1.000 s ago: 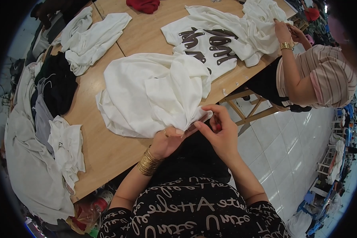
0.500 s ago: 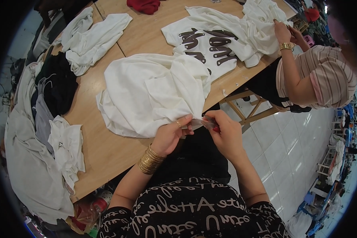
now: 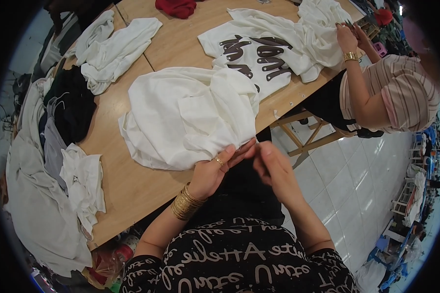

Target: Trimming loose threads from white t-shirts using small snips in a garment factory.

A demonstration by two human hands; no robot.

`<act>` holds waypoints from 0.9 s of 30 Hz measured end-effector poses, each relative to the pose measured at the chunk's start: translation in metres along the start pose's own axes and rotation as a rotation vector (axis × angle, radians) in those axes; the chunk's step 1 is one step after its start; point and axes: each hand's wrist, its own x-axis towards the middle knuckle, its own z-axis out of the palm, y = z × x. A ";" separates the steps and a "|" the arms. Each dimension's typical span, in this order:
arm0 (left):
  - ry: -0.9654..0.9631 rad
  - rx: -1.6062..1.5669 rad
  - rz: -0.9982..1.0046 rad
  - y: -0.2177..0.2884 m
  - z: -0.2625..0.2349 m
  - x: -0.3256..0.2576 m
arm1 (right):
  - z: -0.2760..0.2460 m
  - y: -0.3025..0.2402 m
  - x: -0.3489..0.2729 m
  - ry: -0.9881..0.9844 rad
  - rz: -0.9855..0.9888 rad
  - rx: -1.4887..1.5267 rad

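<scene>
A white cloth garment (image 3: 166, 117) with a pocket-like square patch lies bunched on the wooden table in front of me. My left hand (image 3: 220, 163), with a ring and several gold bangles, is closed on the garment's near right edge, thumb on top. My right hand (image 3: 276, 168) is just right of that edge, apart from the cloth, its fingers curled and smeared by motion. Whatever it may hold is hidden.
A co-worker in a striped top (image 3: 406, 93) handles a white garment with dark print (image 3: 259, 53) at the far right. White cloths (image 3: 117, 46), dark clothes (image 3: 73, 102) and a draped pale garment (image 3: 39, 195) lie along the left. A red cloth (image 3: 176, 7) is at the back.
My right hand has drawn slightly right and down, off the cloth edge; the shiny blade-like thing between my hands no longer shows. My left hand has shifted a little right along the edge.
</scene>
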 end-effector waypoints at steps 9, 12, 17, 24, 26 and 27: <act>-0.016 0.029 -0.028 0.000 -0.003 -0.001 | 0.000 0.006 0.001 -0.174 0.255 0.255; -0.045 0.052 -0.019 0.001 0.000 -0.002 | 0.001 0.005 0.002 -0.170 0.259 0.237; 0.005 0.063 0.012 0.001 0.005 -0.001 | 0.001 0.007 0.002 -0.171 0.244 0.213; 0.005 0.076 0.025 0.000 0.006 -0.001 | 0.003 0.007 0.002 -0.159 0.227 0.221; -0.001 0.081 0.023 -0.001 0.004 -0.002 | 0.004 0.006 0.002 -0.154 0.227 0.224; -0.002 0.081 0.024 0.000 0.003 -0.002 | 0.005 0.006 0.002 -0.150 0.226 0.227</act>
